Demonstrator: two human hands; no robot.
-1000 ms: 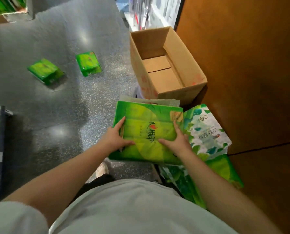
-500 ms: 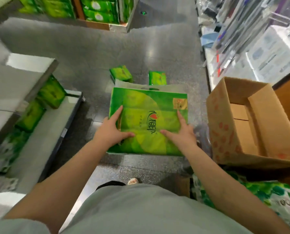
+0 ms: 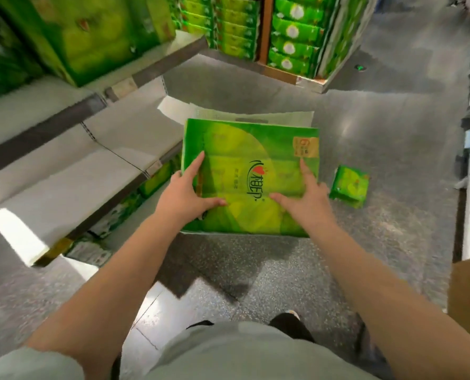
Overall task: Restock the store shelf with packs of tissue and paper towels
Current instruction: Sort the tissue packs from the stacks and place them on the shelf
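Observation:
A large green tissue pack (image 3: 251, 149) with a red heart logo and a white plastic handle flap hangs flat above the floor in front of me. My left hand (image 3: 183, 196) grips its left edge, index finger and thumb lying on top. My right hand (image 3: 309, 200) holds the right edge the same way. The remaining fingers of both hands are hidden under the pack. The white store shelf (image 3: 72, 171) stands just left of the pack, its middle board bare.
Green packs fill the upper shelf (image 3: 91, 31), and more sit under the lowest board (image 3: 157, 176). A small green pack (image 3: 350, 186) lies on the grey floor to the right. A stacked green display (image 3: 291, 37) stands ahead. A cardboard box corner (image 3: 469, 286) shows at right.
I have turned left from the cardboard box toward the shelf, carrying the pack with both hands. The shelf boards now lie close beside the pack; my grip is unchanged.

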